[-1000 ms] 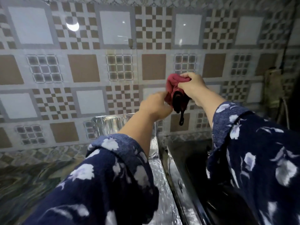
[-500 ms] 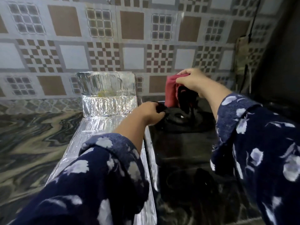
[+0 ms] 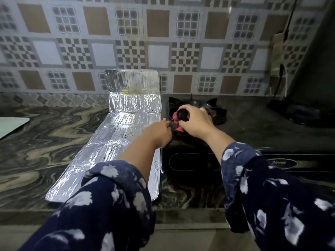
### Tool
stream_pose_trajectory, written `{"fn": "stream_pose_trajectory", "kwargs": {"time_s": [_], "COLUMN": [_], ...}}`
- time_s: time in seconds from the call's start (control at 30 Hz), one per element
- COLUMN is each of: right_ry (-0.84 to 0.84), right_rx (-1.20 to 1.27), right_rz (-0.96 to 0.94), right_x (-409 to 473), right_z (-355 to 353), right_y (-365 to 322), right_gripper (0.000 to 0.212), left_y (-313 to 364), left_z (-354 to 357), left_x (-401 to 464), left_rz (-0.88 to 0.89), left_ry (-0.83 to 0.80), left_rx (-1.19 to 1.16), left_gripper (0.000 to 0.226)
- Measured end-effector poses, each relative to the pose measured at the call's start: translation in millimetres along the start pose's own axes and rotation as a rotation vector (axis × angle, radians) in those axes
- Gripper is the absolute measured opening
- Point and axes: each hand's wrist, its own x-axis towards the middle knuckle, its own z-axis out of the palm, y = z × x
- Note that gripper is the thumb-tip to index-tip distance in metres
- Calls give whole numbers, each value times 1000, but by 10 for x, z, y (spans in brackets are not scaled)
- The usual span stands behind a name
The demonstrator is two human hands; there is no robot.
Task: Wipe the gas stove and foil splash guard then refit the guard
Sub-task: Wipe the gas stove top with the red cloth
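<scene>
The black glass gas stove (image 3: 199,160) sits on the counter right of centre, with a burner grate (image 3: 212,104) at its back. The foil splash guard (image 3: 116,138) lies flat on the counter against the stove's left side. Its far panel stands upright against the wall and carries yellowish stains. My right hand (image 3: 195,122) grips a bunched red cloth (image 3: 175,115) with a dark part, low over the stove's back-left corner. My left hand (image 3: 159,131) reaches in from the left, its fingers pinching the cloth's dark edge.
A patterned tiled wall (image 3: 163,51) rises behind the marbled counter (image 3: 45,142). A pale board (image 3: 10,125) lies at the far left edge. A dark object and a cable (image 3: 299,113) stand at the back right. The counter's front edge (image 3: 181,218) runs below my sleeves.
Both hands came down with the cloth from in front of the wall to the stove's back-left corner. My view tilted down, so the whole foil guard and stove top show.
</scene>
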Motion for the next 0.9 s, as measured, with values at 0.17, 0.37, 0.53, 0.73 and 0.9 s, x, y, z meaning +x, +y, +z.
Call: {"fn": "stream_pose_trajectory", "kwargs": {"time_s": [0.17, 0.37, 0.53, 0.73, 0.9], "right_ry": [-119, -99, -57, -55, -39], "right_rx": [-17, -88, -177, -236, -213], "right_rz": [-89, -107, -115, 28, 50], "right_x": [-124, -236, -435, -409, -335], "right_z": [201, 227, 91, -41, 72], "right_y": [2, -11, 104, 350, 138], "right_gripper": [43, 41, 35, 36, 36], "left_y": [-29, -52, -75, -128, -155], "left_z": [-12, -24, -25, 3, 21], "left_x": [-23, -26, -12, -12, 11], "left_rz": [-26, -3, -2, 34, 66], "left_ry": [-40, -69, -91, -98, -98], "left_rx": [8, 24, 35, 42, 63], "left_gripper": [55, 58, 58, 56, 56]}}
